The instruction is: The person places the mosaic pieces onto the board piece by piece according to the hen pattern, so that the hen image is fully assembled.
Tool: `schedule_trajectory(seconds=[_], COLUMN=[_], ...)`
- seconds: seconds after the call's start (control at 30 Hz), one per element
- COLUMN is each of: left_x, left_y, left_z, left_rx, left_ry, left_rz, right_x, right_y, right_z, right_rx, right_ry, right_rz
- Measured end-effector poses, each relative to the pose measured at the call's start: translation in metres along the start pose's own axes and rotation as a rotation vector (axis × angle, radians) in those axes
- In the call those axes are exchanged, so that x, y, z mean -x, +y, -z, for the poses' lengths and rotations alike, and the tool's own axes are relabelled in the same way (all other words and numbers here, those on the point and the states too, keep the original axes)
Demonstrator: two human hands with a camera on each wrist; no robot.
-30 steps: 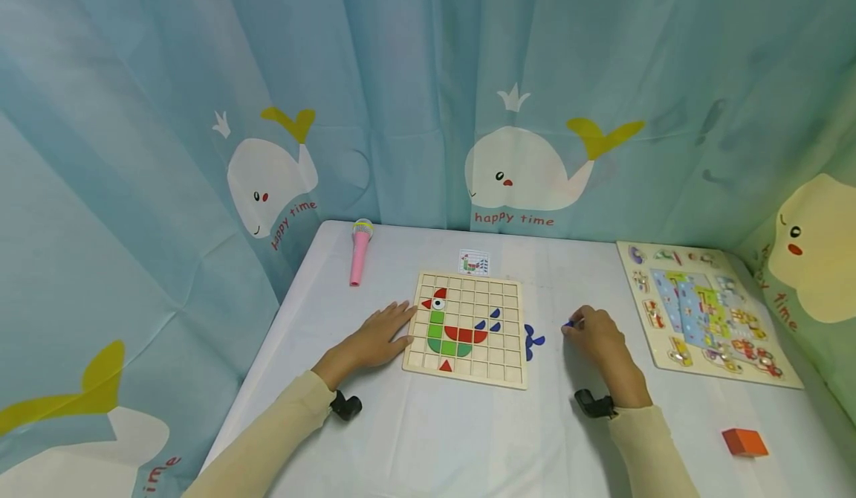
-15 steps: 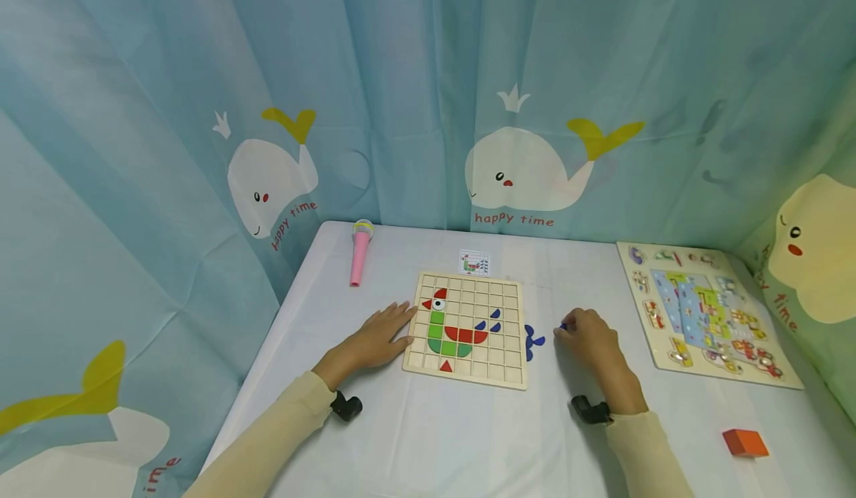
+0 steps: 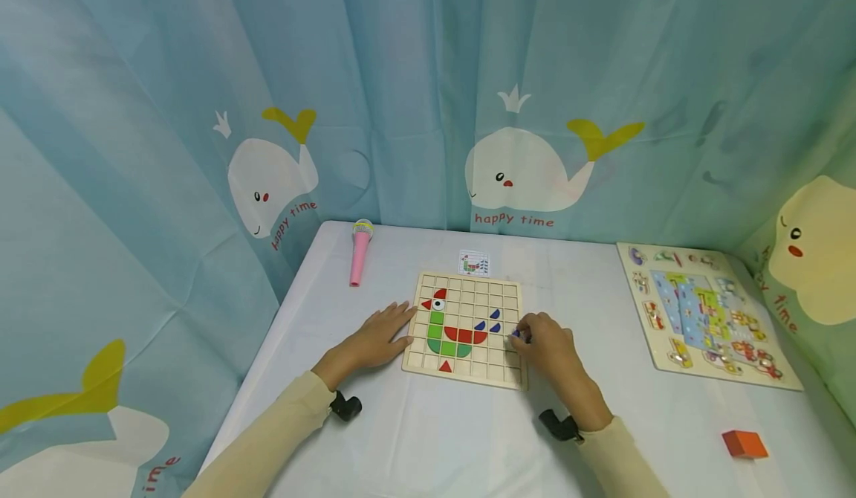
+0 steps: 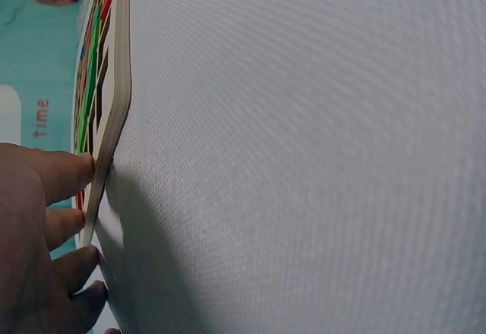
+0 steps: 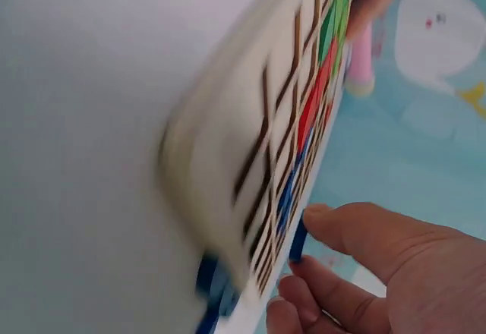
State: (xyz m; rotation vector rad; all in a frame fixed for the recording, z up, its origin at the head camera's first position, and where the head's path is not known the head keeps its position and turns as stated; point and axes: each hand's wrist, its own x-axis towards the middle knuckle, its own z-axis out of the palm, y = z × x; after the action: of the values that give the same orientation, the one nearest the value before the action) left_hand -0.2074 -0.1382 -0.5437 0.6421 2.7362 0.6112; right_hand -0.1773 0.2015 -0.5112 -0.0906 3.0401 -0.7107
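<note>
A wooden grid board [image 3: 428, 374] lies on the table, with red, green and blue pieces and a round eye piece set in it as a bird. My left hand [image 3: 376, 336] rests at its left edge, fingers extended and touching the rim. Between thumb and forefinger my right hand [image 3: 550, 345] pinches a blue puzzle piece [image 5: 299, 241] above the board's right side. Loose blue pieces [image 5: 216, 282] lie against the board's right edge in the right wrist view; the right hand hides them in the head view.
Behind the board lies a small pattern card [image 3: 474, 263]. A pink toy microphone [image 3: 359, 254] is at the back left. On the right are a picture puzzle board [image 3: 725, 375] and an orange block [image 3: 744, 444]. A whale-print curtain [image 3: 401, 111] hangs behind the table.
My right hand has moved left with the blue puzzle piece, from the bare tabletop to over the board's right side. The left hand and the board have stayed in place.
</note>
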Motion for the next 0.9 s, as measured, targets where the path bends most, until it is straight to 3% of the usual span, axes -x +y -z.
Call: schedule_trajectory(seconds=[0.27,0.9], left_x=[0.0,0.0], left_y=[-0.001,-0.002], left_z=[0.0,0.0], left_rx=[0.011,-0.004], left_ry=[-0.001,-0.015], left_rz=[-0.004,-0.001], right_x=[-0.001,-0.007], right_y=[-0.019,-0.024], right_z=[-0.017,-0.018], right_rx=[0.023,-0.029], right_ry=[-0.035,-0.106], right_rz=[0.026,-0.01])
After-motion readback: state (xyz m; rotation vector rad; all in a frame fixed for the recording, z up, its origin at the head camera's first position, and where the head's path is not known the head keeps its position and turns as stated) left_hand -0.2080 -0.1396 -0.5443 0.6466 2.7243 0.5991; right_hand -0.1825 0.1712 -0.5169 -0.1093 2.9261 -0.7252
